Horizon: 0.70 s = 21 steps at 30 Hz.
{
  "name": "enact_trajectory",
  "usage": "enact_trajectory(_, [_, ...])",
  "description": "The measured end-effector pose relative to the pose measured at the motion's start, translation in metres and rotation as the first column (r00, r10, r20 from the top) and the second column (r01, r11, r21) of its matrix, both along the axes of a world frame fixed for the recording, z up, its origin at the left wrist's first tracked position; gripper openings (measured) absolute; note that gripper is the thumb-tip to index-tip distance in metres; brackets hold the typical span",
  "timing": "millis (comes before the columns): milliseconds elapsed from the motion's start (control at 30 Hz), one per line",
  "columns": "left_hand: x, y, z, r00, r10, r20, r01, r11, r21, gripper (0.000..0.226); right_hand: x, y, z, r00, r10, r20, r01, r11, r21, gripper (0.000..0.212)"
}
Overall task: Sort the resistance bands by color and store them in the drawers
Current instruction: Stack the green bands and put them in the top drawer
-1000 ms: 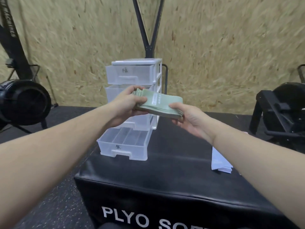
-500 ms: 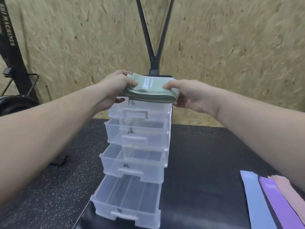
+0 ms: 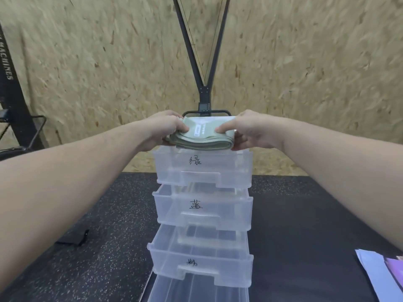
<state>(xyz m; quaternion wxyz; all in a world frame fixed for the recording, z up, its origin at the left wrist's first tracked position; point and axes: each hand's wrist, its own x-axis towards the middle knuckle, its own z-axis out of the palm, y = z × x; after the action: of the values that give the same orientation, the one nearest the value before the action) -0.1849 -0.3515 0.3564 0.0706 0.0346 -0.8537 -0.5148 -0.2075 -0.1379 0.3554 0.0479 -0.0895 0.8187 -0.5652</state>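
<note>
At frame center, our left hand [image 3: 168, 129] and right hand [image 3: 250, 131] pinch a folded stack of green resistance bands [image 3: 202, 138] over the open top drawer [image 3: 204, 168], not yet released. At lower right, blue and purple bands [image 3: 379, 277] lie unsorted.

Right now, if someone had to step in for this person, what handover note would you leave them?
Left hand and right hand: each grips one end of the folded stack of green bands.
The stack is held over the top drawer, at its upper edge, not yet let go.
All four clear drawers are pulled out; the second drawer, third drawer and bottom drawer look empty.
Blue band and purple band lie on the black surface at right, with a pink one just at the frame edge.
Left: drop the green stack in, sort the rest, shut the drawers.
</note>
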Motion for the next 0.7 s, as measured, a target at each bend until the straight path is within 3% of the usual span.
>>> enact_trajectory(233, [-0.008, -0.002, -0.011, 0.988, -0.089, 0.129, 0.118, 0.963, -0.243, 0.011, -0.013, -0.020, -0.009, 0.997, -0.005, 0.077, -0.020, 0.949, 0.315, 0.035])
enact_trajectory(300, [-0.012, -0.001, -0.015, 0.974, -0.123, 0.189, 0.172, 0.947, -0.272, 0.014, -0.014, -0.021, -0.010, 0.995, -0.016, 0.096, -0.022, 0.924, 0.381, 0.022])
enact_trajectory(400, [-0.014, -0.001, -0.017, 0.962, -0.131, 0.239, 0.204, 0.929, -0.310, 0.009, -0.013, -0.021, -0.011, 0.994, -0.027, 0.106, -0.022, 0.901, 0.434, 0.020])
enact_trajectory(567, [-0.021, -0.003, -0.018, 0.950, -0.124, 0.286, 0.232, 0.893, -0.385, 0.019, -0.008, -0.023, -0.013, 0.998, -0.034, -0.045, 0.054, 0.814, 0.579, 0.040])
enact_trajectory(700, [-0.025, -0.007, -0.024, 0.980, -0.076, 0.183, 0.170, 0.794, -0.584, 0.036, 0.005, -0.025, -0.015, 0.981, 0.077, -0.176, 0.083, 0.654, 0.752, 0.033])
